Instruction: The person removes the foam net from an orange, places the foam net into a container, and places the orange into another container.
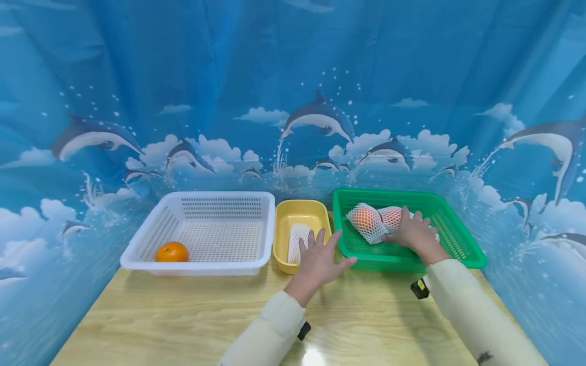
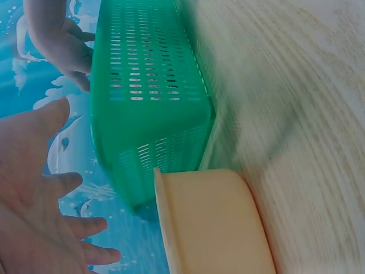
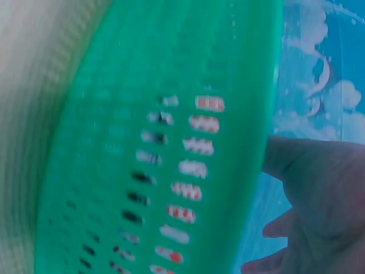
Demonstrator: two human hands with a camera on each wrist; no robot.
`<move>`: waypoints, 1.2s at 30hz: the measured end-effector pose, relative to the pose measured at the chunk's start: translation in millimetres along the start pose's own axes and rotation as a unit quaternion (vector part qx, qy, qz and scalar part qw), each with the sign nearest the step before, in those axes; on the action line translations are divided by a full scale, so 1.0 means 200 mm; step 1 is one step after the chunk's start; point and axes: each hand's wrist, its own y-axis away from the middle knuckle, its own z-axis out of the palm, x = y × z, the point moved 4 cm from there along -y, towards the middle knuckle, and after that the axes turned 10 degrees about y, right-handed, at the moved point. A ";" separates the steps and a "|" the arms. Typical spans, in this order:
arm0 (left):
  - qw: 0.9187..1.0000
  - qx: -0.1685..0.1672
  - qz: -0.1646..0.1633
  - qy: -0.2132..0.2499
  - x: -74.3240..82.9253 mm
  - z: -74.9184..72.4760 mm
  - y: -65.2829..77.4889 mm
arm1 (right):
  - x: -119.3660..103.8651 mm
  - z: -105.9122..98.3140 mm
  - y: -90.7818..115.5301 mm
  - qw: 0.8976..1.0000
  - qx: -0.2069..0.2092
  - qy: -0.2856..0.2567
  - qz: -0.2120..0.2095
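My left hand (image 1: 317,259) hovers with spread fingers over the near right side of a yellow basket (image 1: 302,204); the left wrist view shows its palm (image 2: 28,194) holding nothing. A white foam net (image 1: 298,241) lies in that basket, partly behind the fingers. My right hand (image 1: 415,233) reaches into a green basket (image 1: 366,262), fingers spread over white foam netting. Beside its thumb lie an orange-red fruit in a foam net (image 1: 364,218) and a second netted fruit (image 1: 390,217). What lies under the right palm is mostly hidden; the basket wall covers it in the right wrist view.
A white basket (image 1: 220,269) stands at the left with an orange (image 1: 172,252) in its near left corner. All three baskets are in a row on a wooden table (image 1: 183,315). A blue dolphin-print curtain (image 1: 220,101) hangs behind and at both sides.
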 end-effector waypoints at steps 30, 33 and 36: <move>1.000 0.004 0.011 0.011 -0.01 0.09 -0.03 | 0.34 0.27 -0.52 0.977 -0.215 0.006 0.000; 1.000 0.010 0.017 0.013 -0.01 0.09 -0.04 | 0.29 0.19 -0.40 0.977 -0.211 0.012 0.026; 1.000 0.015 0.022 0.010 -0.01 0.10 -0.04 | 0.24 0.09 -0.25 0.981 -0.192 0.012 0.035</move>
